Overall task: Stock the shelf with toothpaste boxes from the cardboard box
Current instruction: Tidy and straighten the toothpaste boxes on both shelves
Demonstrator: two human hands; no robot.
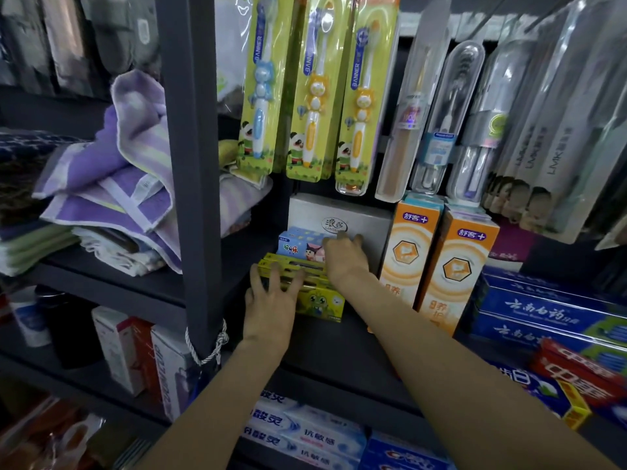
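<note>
A: Broadly, what is seen, biggest first?

B: A dark shelf (373,337) is faced, split by a grey upright post (190,164). Folded purple towels (112,184) are stacked left of the post. Children's toothbrush packs (315,96) are hung above, with clear-cased toothbrushes (441,123) to their right.

A: On the shelf board itself?

B: A grey box (366,215) is set at the back. Two orange boxes (437,266) are stood upright beside it, touching each other. Blue boxes (549,307) are laid flat further right.

A: The toothpaste boxes?

B: Yellow toothpaste boxes (322,303) are laid near the shelf front, just right of the post. A light blue toothpaste box (298,245) is placed behind them, against the grey box.

A: Hands?

B: The left hand (271,300) is rested on the yellow boxes, fingers spread and straight, nothing gripped. The right hand (344,257) is laid over the right end of the blue box, fingers reaching onto the grey box; whether the box is gripped cannot be told.
</note>
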